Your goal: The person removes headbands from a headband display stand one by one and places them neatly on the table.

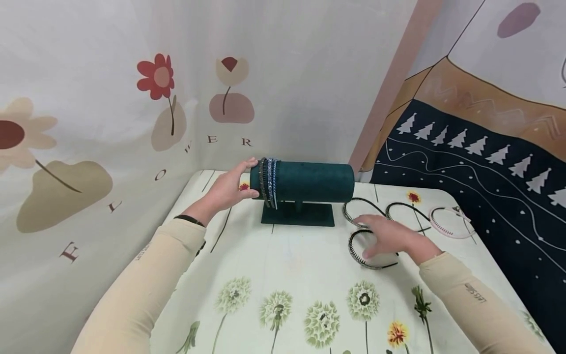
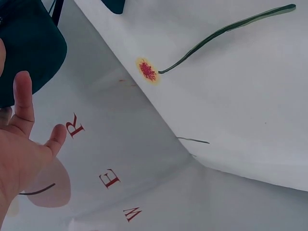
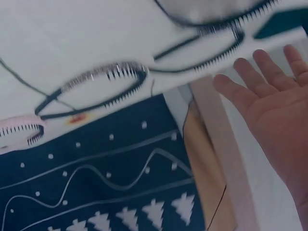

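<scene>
A dark green velvet roll stand (image 1: 309, 182) stands at the back of the table with several headbands (image 1: 269, 183) side by side near its left end. My left hand (image 1: 227, 189) rests against that end, fingers and thumb spread. In the left wrist view, the left hand (image 2: 24, 144) lies beside the green roll, part of it cut off by the frame. Over the loose headbands right of the stand hovers my right hand (image 1: 391, 238), holding nothing. A dark toothed headband (image 1: 360, 258) lies beneath it. The right wrist view shows the right hand's (image 3: 274, 101) fingers extended.
Further right lie another black headband (image 1: 400, 204) and a pink headband (image 1: 451, 236). A dark headband (image 1: 347, 214) sits close to the stand's right end. Printed cloth hangs behind the table (image 1: 287, 275), which has a flower-patterned cover.
</scene>
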The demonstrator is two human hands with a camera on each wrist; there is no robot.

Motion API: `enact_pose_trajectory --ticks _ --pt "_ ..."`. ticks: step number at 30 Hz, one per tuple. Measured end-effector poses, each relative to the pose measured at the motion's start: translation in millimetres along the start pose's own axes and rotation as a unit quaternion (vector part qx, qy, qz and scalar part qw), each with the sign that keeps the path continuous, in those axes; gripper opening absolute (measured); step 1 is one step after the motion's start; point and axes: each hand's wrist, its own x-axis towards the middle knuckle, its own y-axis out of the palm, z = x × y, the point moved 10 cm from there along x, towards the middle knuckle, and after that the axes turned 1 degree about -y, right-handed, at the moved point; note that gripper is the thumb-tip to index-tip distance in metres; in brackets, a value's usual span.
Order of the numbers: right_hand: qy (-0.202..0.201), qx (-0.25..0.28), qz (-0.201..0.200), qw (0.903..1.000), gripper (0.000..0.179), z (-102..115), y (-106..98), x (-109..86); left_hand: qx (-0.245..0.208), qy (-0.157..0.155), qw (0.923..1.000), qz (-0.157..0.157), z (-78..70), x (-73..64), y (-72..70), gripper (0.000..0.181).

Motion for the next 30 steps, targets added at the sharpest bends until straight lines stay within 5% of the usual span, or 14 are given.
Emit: enact_pose_trajectory --ticks 4,8,13,15,18,23,30 --pt "0.029 0.035 -0.017 0.9988 0.094 -9.2 -40.5 -1.7 0.010 -0.006 0.9999 -0.004 -0.3 -0.2 -0.5 0.099" --pt "0.076 0.004 -0.051 0.9958 0.083 -14.8 -90.0 -2.4 0.021 -0.009 0.9997 -0.006 -0.9 -0.5 -1.4 0.099" --pt "0.158 -0.008 -0.137 0.9778 0.067 -19.4 -145.3 3.3 0.030 -0.011 0.9995 -0.008 -0.4 -0.4 -1.3 0.099" --pt "0.156 0.023 -0.185 0.9700 0.065 -10.9 -157.9 11.4 0.030 -0.012 0.9994 -0.007 0.4 -0.3 0.2 0.098" --pt "0.099 0.060 -0.223 0.9679 0.067 21.4 -162.6 32.1 0.029 -0.013 0.9994 -0.010 2.5 -0.5 1.2 0.099" --pt "-0.013 0.044 -0.182 0.9821 0.080 93.5 -142.7 73.5 0.032 -0.007 0.9994 -0.014 2.2 -1.0 1.5 0.098" --pt "-0.037 -0.030 -0.117 0.9920 0.102 164.6 -114.5 126.1 0.034 -0.008 0.9993 -0.016 0.8 -1.4 -0.8 0.098"
